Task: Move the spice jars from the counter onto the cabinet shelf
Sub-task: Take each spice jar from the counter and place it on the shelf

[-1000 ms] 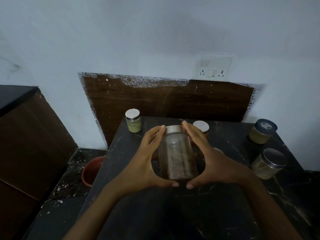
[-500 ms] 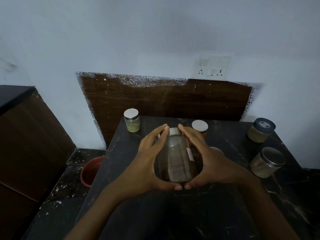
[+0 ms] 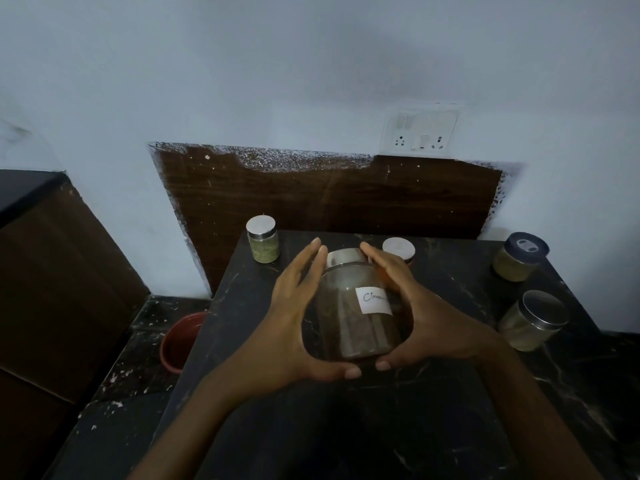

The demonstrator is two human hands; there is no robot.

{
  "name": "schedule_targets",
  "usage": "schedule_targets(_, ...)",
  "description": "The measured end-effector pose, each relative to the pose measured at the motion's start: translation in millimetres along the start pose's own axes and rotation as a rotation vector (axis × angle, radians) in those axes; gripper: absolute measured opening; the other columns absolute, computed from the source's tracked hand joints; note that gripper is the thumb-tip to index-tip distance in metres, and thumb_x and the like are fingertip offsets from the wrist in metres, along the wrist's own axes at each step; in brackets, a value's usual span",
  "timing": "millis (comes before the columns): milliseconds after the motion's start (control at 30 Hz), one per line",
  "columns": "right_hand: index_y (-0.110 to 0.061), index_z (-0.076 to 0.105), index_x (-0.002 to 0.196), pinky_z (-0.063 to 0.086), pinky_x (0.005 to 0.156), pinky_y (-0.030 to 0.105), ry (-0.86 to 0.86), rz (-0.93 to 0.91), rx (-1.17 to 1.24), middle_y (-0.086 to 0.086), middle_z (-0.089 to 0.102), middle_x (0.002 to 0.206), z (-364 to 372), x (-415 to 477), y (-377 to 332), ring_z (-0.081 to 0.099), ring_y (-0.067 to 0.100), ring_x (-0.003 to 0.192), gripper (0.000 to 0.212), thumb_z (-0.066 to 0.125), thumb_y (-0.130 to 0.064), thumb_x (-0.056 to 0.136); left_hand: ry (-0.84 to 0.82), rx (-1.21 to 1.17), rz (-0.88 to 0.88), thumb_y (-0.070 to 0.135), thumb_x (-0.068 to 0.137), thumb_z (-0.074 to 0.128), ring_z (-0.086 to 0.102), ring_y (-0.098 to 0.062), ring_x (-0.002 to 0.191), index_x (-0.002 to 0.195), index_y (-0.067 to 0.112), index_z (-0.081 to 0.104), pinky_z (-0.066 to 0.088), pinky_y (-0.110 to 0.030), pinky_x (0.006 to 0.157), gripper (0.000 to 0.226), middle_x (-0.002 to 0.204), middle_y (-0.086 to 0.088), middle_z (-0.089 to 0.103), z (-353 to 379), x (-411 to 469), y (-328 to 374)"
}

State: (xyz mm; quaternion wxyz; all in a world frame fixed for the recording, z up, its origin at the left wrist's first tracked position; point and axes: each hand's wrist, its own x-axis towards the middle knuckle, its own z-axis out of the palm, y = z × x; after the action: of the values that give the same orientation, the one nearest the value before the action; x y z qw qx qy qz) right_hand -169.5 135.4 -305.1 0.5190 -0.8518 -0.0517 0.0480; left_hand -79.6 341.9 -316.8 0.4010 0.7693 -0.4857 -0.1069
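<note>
Though left hand [image 3: 289, 327] and right hand [image 3: 438, 325] clasp the jar [image 3: 353, 327], its label [image 3: 375, 300] only partly legible.

The left hand [image 3: 287, 327] and right hand [image 3: 433, 323], clasped round the big labelled jar [image 3: 356, 317], blocked the middle of the counter [image 3: 381, 427]. A white-lidded jar [image 3: 399, 249] stood just behind the right fingers, leaving no way through there. A green-filled jar [image 3: 263, 240] held the back left corner, with bare stone between it and the left hand. A blue-lidded jar [image 3: 517, 258] and a steel-lidded jar [image 3: 531, 320] lined the right edge; an open lane ran between them and the right wrist. The wooden panel [image 3: 329, 195] closed the back.
</note>
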Motion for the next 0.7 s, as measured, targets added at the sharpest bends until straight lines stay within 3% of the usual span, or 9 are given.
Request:
schedule_targets(67, -0.059, -0.001, 0.136, 0.039, 0.095, 0.007, 0.008, -0.011, -0.052, -0.026, 0.009, 0.146, 2, 1, -2, 0.025, -0.007, 0.13, 0.123, 0.082, -0.041, 0.048, -0.005, 0.063, 0.017, 0.066, 0.053, 0.072, -0.008, 0.0, 0.141, 0.144, 0.041, -0.009, 0.011, -0.023, 0.112, 0.124, 0.151, 0.027, -0.013, 1, 3, 1)
schedule_targets(133, -0.066, -0.004, 0.131, 0.038, 0.092, 0.004, 0.008, -0.015, -0.057, -0.029, 0.008, 0.144, 3, 1, -5, 0.023, -0.011, 0.128, 0.122, 0.082, -0.044, 0.047, 0.009, 0.03, 0.021, 0.06, 0.054, 0.076, 0.003, -0.004, 0.142, 0.147, 0.037, 0.0, 0.026, -0.036, 0.114, 0.121, 0.152, 0.02, -0.002, -1, 4, 2)
schedule_targets(267, -0.062, -0.004, 0.136, 0.039, 0.107, 0.035, -0.028, -0.021, 0.063, -0.023, 0.008, 0.152, -10, -2, 0, 0.028, 0.004, 0.136, 0.128, 0.085, -0.035, 0.048, 0.069, -0.19, 0.045, 0.038, 0.056, 0.083, 0.021, 0.001, 0.138, 0.148, 0.026, 0.013, 0.038, -0.023, 0.106, 0.117, 0.149, 0.014, 0.013, -6, 2, 4)
schedule_targets(367, -0.065, 0.003, 0.133, 0.039, 0.107, 0.036, -0.091, 0.001, 0.148, -0.016, 0.018, 0.152, -18, -1, 1, 0.036, 0.004, 0.133, 0.124, 0.084, -0.026, 0.048, 0.07, -0.241, 0.053, 0.036, 0.056, 0.083, 0.021, 0.001, 0.139, 0.148, 0.026, 0.013, 0.036, -0.02, 0.105, 0.116, 0.15, 0.017, 0.013, -6, 3, 3)
schedule_targets(467, -0.073, 0.016, 0.124, 0.044, 0.101, 0.03, -0.079, 0.019, 0.194, -0.013, 0.035, 0.145, -21, 1, 1, 0.044, 0.005, 0.128, 0.116, 0.085, -0.02, 0.047, 0.028, -0.133, 0.062, 0.05, 0.057, 0.078, 0.011, 0.002, 0.141, 0.147, 0.041, 0.005, 0.022, -0.012, 0.11, 0.116, 0.152, 0.022, 0.006, -7, 8, -2)
schedule_targets(567, -0.075, 0.017, 0.121, 0.048, 0.091, 0.021, -0.046, 0.03, 0.182, -0.02, 0.036, 0.14, -27, 1, 2, 0.048, -0.003, 0.121, 0.116, 0.086, -0.022, 0.045, 0.009, -0.036, 0.067, 0.056, 0.058, 0.076, 0.007, 0.0, 0.142, 0.145, 0.042, 0.0, 0.012, -0.005, 0.109, 0.116, 0.155, 0.02, 0.002, -8, 15, -5)
schedule_targets(700, -0.068, 0.011, 0.13, 0.048, 0.095, 0.025, -0.015, 0.013, 0.129, -0.014, 0.028, 0.148, -40, 4, -3, 0.045, 0.001, 0.125, 0.123, 0.088, -0.028, 0.043, -0.001, 0.02, 0.098, 0.049, 0.061, 0.079, 0.003, -0.001, 0.143, 0.149, 0.029, 0.0, 0.01, -0.007, 0.11, 0.121, 0.156, 0.017, 0.0, -13, 30, 0)
